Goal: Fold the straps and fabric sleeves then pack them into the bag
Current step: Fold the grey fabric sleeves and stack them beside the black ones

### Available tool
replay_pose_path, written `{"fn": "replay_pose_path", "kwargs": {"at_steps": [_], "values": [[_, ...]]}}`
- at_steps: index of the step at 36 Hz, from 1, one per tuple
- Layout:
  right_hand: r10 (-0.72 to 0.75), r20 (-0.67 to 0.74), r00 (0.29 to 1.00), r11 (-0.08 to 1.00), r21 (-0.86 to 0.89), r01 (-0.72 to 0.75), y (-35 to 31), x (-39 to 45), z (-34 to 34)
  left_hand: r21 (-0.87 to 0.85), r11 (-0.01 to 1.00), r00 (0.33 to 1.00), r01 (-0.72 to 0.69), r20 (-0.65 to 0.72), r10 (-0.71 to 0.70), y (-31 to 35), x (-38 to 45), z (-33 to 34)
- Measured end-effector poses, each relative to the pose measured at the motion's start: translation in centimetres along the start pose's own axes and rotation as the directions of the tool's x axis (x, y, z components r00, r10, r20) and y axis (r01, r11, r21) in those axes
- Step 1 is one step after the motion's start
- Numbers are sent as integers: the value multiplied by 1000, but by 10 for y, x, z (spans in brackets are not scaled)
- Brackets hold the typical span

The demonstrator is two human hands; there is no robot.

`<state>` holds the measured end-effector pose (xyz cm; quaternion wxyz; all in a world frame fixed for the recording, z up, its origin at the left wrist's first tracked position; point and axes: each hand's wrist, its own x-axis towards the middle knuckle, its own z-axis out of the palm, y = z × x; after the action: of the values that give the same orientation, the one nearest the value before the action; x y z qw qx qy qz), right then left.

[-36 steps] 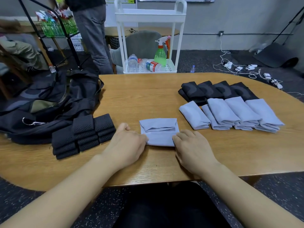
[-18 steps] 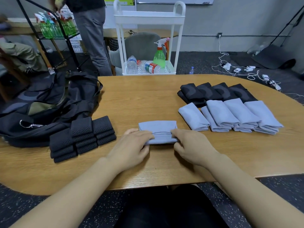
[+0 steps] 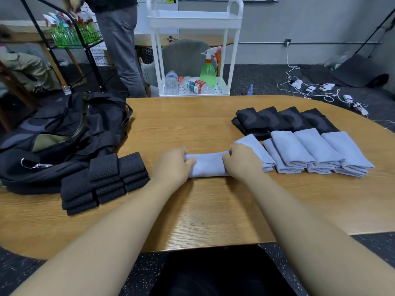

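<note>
Viewpoint: a head-worn camera looks forward and down at two bare forearms reaching over an oval, light wood-grain table (image 3: pixel 192 124).

Sleeve being folded: one pale lavender-grey folded fabric sleeve (image 3: pixel 206 165) lies on the table between the hands, its long axis running left to right. The cloth looks soft and smooth, folded into a narrow band.

Left hand: the left hand (image 3: pixel 173 165) grips the sleeve's left end, fingers curled over the top and thumb against the fabric.

Right hand: the right hand (image 3: pixel 241 161) grips the right end the same way, fingers curled round the cloth.

Finished lavender sleeves: a row of folded lavender-grey sleeves (image 3: pixel 307 150) lies just right of the right hand – five tops show, some stacked on others, so the full count cannot be told. Their long axes slant from far-left to near-right.

Black sleeves: four folded black fabric sleeves (image 3: pixel 284 119) show in a row behind the lavender ones, slanted alike, with at least one more beneath the left one.

Straps: a pile of folded black perforated straps (image 3: pixel 104 181) sits left of the left hand, in three side-by-side stacks; the dotted texture is plain – the exact count is unclear.

Bag: one large black soft duffel bag (image 3: pixel 59 135) slumps open at the table's left end, an olive lining and a metal clip showing.

Background: a white two-shelf plastic cart (image 3: pixel 194 20) holds a green spray bottle (image 3: pixel 207 71) and two clear water bottles.
</note>
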<state>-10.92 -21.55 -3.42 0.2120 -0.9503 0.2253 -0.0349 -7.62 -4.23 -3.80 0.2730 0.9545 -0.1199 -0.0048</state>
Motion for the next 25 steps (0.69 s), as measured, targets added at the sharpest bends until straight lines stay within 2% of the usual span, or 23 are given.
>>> {"fn": "replay_pose_path", "kwargs": {"at_steps": [9, 13, 16, 18, 20, 22, 25], "values": [[-74, -173, 982, 978, -205, 38, 0, -12, 11, 44, 998, 996, 48, -80, -44, -1, 1, 6], [-236, -223, 946, 918, -371, 142, -3, -19, 5, 95, 995, 992, 38, -126, -26, -1, 2, 3], [-479, -193, 856, 802, -493, 338, -8, -23, 1, 156, 985, 981, -75, -167, 101, -2, -1, 2], [-578, -169, 798, 724, -557, 406, -5, -19, 3, 242, 954, 968, -178, -130, 213, -4, -3, 3], [-605, -120, 787, 681, -590, 434, 1, -16, 6, 314, 920, 960, -237, -72, 272, -4, -6, 4], [-616, -109, 780, 668, -597, 444, 1, -17, 2, 318, 908, 945, -274, -86, 316, -3, -11, 3], [-659, -184, 729, 694, -524, 494, -2, -19, -5, 214, 896, 894, -388, -148, 423, -2, -21, 6]]}}
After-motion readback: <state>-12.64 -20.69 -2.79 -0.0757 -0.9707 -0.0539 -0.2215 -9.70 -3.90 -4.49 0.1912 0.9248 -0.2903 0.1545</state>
